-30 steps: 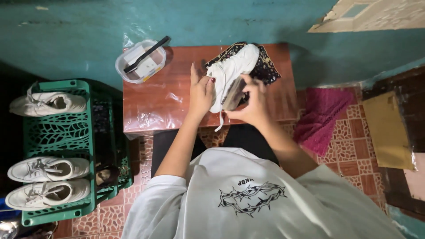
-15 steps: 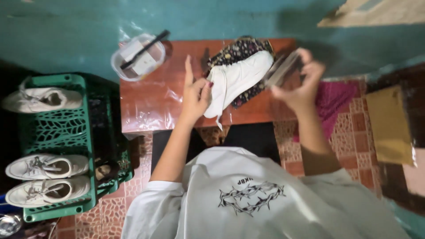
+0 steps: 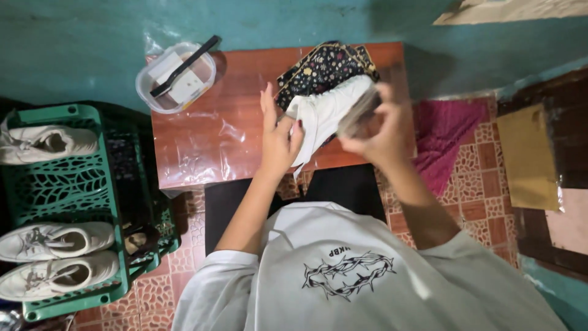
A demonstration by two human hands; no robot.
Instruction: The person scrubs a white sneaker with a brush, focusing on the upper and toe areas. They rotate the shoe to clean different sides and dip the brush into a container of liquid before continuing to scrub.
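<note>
A white sneaker (image 3: 324, 113) lies on a dark flowered cloth (image 3: 321, 67) on the red-brown low table (image 3: 208, 141). My left hand (image 3: 278, 138) presses against the shoe's near side, fingers stretched upward. My right hand (image 3: 383, 125) is closed around a blurred brush (image 3: 358, 110) held against the shoe's right side.
A clear plastic tub (image 3: 174, 76) with a dark brush across it sits at the table's far left corner. A green crate (image 3: 67, 184) on the left carries three white sneakers (image 3: 55, 242). A magenta cloth (image 3: 444, 138) lies on the tiled floor to the right, beside brown cardboard (image 3: 530, 156).
My right hand swung out to the right with the brush, then came back against the shoe. The left hand stayed on the sneaker.
</note>
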